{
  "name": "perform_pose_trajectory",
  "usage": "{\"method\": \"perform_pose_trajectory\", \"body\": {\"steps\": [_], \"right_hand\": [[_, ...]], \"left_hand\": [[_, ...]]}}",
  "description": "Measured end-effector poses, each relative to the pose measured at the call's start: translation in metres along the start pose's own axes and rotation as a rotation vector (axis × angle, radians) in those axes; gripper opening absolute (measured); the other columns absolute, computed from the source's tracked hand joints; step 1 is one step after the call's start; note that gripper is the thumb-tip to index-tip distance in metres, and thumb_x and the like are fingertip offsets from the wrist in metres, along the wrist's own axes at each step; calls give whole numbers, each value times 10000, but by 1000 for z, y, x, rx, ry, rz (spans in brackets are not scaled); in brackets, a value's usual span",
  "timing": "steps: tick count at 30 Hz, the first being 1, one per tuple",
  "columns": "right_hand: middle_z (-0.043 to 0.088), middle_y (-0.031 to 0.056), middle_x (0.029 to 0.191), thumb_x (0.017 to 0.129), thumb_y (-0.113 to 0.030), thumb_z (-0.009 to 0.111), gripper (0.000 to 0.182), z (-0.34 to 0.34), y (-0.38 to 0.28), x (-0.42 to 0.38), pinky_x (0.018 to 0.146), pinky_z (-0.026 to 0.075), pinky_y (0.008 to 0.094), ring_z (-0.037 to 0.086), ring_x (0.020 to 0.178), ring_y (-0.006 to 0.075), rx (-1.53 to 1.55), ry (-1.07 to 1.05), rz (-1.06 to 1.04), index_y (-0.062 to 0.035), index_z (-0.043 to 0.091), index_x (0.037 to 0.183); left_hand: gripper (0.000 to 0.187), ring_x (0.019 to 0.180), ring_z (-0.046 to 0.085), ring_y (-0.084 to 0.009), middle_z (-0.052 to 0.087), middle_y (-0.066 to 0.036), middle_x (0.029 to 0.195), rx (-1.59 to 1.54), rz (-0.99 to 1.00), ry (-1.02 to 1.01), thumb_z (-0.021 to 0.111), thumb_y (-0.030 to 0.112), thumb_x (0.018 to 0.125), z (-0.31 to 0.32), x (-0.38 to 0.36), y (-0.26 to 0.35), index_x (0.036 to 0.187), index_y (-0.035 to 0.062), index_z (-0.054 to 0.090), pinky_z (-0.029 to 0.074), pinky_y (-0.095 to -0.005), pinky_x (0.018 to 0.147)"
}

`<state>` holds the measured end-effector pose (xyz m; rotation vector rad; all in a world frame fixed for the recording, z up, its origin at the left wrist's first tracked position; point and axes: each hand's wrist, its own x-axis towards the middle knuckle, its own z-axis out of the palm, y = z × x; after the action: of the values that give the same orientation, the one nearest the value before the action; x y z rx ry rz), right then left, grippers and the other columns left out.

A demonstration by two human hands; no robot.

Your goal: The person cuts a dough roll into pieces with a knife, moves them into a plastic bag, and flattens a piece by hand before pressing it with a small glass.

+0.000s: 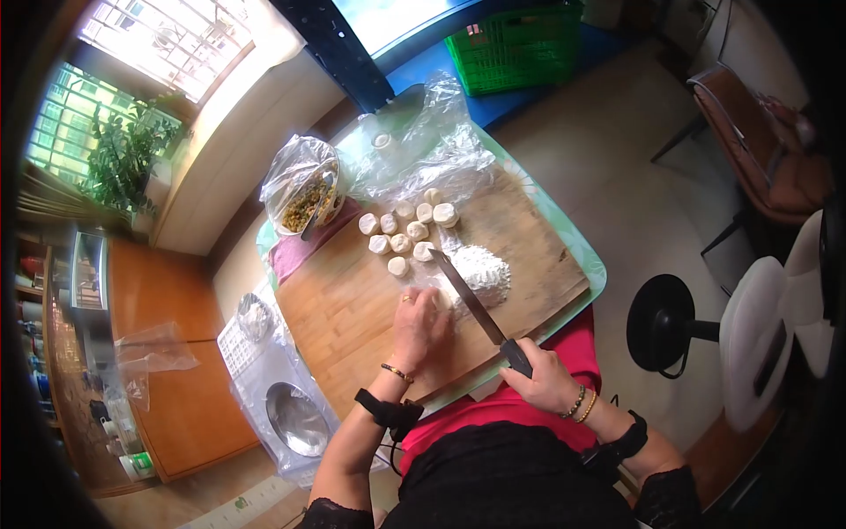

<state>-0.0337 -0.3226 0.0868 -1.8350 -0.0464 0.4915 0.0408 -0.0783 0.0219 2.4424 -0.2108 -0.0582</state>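
Note:
In the head view, my right hand (542,381) grips the black handle of a long knife (476,304). Its dark blade points away from me, slanting up to the left over the wooden board. My left hand (421,328), slightly blurred, has its fingers curled on pale dough (443,298) just left of the blade; the fingers hide most of this piece. Several cut dough pieces (401,242) lie beyond it. A heap of white flour (480,271) is right of the knife, partly behind the blade.
The cutting board (344,300) rests on a pale green table. At its far left stands a bowl of chopped filling (308,203) with a spoon, partly under plastic. Crumpled plastic film (441,150) covers the far edge. A plastic-wrapped scale (295,419) sits left; a chair (758,159) stands right.

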Motion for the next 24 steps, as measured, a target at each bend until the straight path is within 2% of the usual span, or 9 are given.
{"method": "perform_pose_trajectory", "body": {"steps": [7,10,12,14,16,18,20,21,24], "right_hand": [[598,190,718,863,-212,664,328,-3,2,-4,590,489,410,630,660,376,90,53,-7,-3,515,1068],[602,188,727,860,-208,667,337,-3,2,-3,588,489,406,639,663,365,77,41,10,0,518,1080],[608,187,736,858,-208,669,347,-4,1,-3,591,491,406,648,672,352,24,16,24,6,522,1089],[609,188,736,858,-208,668,348,-5,0,-5,593,492,408,650,677,352,27,21,22,7,522,1089],[610,190,737,857,-208,668,350,-4,1,-7,595,494,410,652,682,353,33,30,26,9,521,1089],[609,196,740,856,-209,665,344,-2,5,-7,597,495,415,649,690,368,105,57,14,7,516,1078],[610,196,740,855,-207,664,340,-3,3,-6,596,494,416,649,690,369,84,44,32,7,516,1073],[610,196,740,854,-206,663,336,-4,1,-7,595,493,417,650,690,369,61,34,53,6,515,1069],[609,196,739,853,-205,664,333,-5,-1,-7,591,491,420,650,688,366,38,16,64,7,516,1064]], "left_hand": [[235,800,573,-315,573,-150,892,61,132,-32,681,116,780,-17,-12,-11,1005,66,631,479,-408,682],[156,751,605,-267,609,-145,825,-111,-40,-82,644,132,844,-18,-14,-12,963,34,663,486,-373,677],[160,716,617,-207,640,-129,769,-413,-400,69,612,143,894,-11,-10,-30,949,6,675,485,-341,654],[182,698,609,-162,659,-112,760,-343,-442,73,607,170,922,-14,-4,-37,953,1,667,478,-326,631],[199,669,584,-183,622,-92,711,-262,-410,108,645,200,901,-17,-2,-30,954,9,660,481,-348,627],[217,694,595,-231,605,-97,775,-7,-265,24,673,198,869,-19,-5,-14,1005,33,636,489,-375,635],[263,753,598,-285,587,-109,891,139,3,-18,689,148,826,-12,-11,-7,1062,62,610,494,-408,653],[292,807,598,-319,574,-122,985,114,33,-80,687,104,805,-13,-13,-4,1083,85,599,497,-423,674],[274,844,588,-327,567,-123,948,64,229,-60,684,78,791,-13,-14,1,1053,93,605,494,-427,681]]}}
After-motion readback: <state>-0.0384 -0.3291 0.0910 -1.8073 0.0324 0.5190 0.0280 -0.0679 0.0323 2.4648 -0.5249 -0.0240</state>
